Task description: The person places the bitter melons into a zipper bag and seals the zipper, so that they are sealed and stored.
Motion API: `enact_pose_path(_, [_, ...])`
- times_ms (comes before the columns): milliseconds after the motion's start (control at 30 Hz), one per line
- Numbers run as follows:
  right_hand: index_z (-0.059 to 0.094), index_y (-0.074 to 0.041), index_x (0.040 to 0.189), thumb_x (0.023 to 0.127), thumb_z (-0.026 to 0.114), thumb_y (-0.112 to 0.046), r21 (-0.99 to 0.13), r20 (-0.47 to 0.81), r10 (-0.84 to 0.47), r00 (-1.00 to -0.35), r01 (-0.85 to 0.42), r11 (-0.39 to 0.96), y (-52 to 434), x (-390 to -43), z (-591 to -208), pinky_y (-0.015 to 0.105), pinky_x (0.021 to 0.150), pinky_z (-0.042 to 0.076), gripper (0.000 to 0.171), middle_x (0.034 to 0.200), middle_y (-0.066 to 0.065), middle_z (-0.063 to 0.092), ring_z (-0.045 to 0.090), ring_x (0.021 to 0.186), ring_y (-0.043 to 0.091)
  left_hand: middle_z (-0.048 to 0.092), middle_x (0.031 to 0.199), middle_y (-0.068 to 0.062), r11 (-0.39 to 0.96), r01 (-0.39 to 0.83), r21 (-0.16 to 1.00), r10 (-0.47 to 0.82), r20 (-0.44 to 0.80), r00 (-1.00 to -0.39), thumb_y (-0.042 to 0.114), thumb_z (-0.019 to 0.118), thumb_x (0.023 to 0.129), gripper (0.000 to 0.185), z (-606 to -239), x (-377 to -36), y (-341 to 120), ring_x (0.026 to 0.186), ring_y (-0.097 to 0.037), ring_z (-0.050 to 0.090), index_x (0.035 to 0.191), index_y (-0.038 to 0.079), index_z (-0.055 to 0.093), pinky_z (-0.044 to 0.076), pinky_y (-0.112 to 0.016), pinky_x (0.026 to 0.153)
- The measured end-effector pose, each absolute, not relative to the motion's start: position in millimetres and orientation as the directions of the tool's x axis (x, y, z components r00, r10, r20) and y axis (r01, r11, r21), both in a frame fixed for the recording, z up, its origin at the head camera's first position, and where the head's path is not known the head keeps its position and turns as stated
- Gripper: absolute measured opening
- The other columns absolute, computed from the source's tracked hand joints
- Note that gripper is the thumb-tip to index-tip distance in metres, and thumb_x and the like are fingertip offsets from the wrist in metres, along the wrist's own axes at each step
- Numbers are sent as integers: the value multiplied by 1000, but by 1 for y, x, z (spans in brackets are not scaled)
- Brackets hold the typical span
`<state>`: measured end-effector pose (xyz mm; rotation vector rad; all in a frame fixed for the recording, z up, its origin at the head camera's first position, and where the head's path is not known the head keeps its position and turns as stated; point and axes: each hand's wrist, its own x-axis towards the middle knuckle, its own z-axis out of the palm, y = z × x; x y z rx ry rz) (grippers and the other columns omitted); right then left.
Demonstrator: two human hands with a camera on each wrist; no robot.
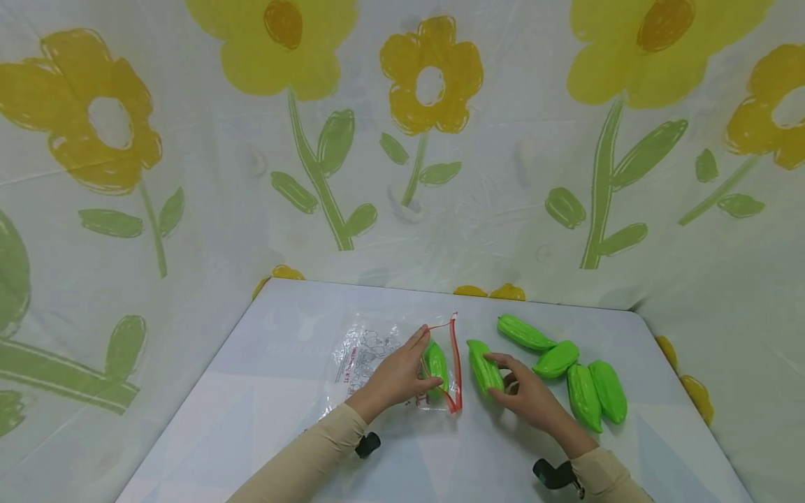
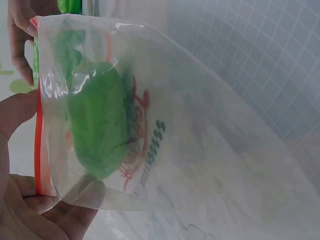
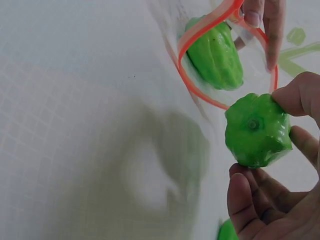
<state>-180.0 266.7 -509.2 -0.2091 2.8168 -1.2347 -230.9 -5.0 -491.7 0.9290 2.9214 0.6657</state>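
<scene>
In the head view my left hand (image 1: 397,374) holds a clear zip bag (image 1: 352,346) at its red-edged mouth, thumb and fingers spread apart along the rim. One green ridged toy gourd (image 1: 436,365) lies inside, near the opening; the left wrist view shows this bagged gourd (image 2: 100,120) through the plastic. Just right of the mouth, my right hand (image 1: 531,398) grips a second green gourd (image 1: 483,367) between thumb and fingers. The right wrist view shows the held gourd (image 3: 257,131) end-on, its lobed tip close to the red zip rim (image 3: 187,75).
Several more green gourds (image 1: 583,398) lie in a loose group right of my right hand. The pale table (image 1: 251,419) ends at a flower-printed curtain (image 1: 490,230) at the back and sides. Black wrist mounts (image 1: 553,474) stick out by my sleeves.
</scene>
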Motion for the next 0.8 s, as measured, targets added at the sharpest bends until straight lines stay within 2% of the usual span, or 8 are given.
enact_pose_path(267, [44, -34, 134, 80, 73, -25, -764, 91, -242, -966, -223, 606, 264, -179, -505, 24, 68, 49, 62, 124, 0, 51, 54, 85, 17, 13, 156, 0, 736, 542, 406, 546, 117, -829, 55, 65, 79, 95, -493, -231, -4, 134, -20, 34, 148, 8, 21, 40, -34, 101])
enact_pose_path(500, [44, -28, 135, 82, 71, -20, -764, 101, -324, -940, -282, 580, 257, -180, -508, 24, 66, 49, 60, 125, -2, 49, 52, 86, 17, 11, 156, 0, 745, 535, 398, 539, 113, -834, 55, 65, 79, 96, -493, -231, -4, 135, -20, 32, 149, 8, 19, 38, -33, 102])
enact_pose_path(667, [44, -27, 136, 82, 70, -20, -751, 98, -335, -937, -291, 592, 252, -183, -510, 23, 65, 49, 60, 125, -5, 49, 52, 86, 17, 12, 156, 0, 742, 540, 397, 542, 119, -832, 56, 64, 79, 96, -493, -232, -3, 134, -20, 32, 149, 8, 20, 38, -33, 102])
enact_pose_path(800, [43, -33, 135, 82, 71, -23, -748, 73, -319, -945, -264, 609, 249, -187, -512, 23, 65, 49, 61, 124, -7, 49, 53, 85, 16, 12, 156, -1, 737, 547, 398, 545, 128, -828, 56, 64, 79, 96, -493, -232, -4, 134, -19, 32, 149, 8, 20, 39, -33, 102])
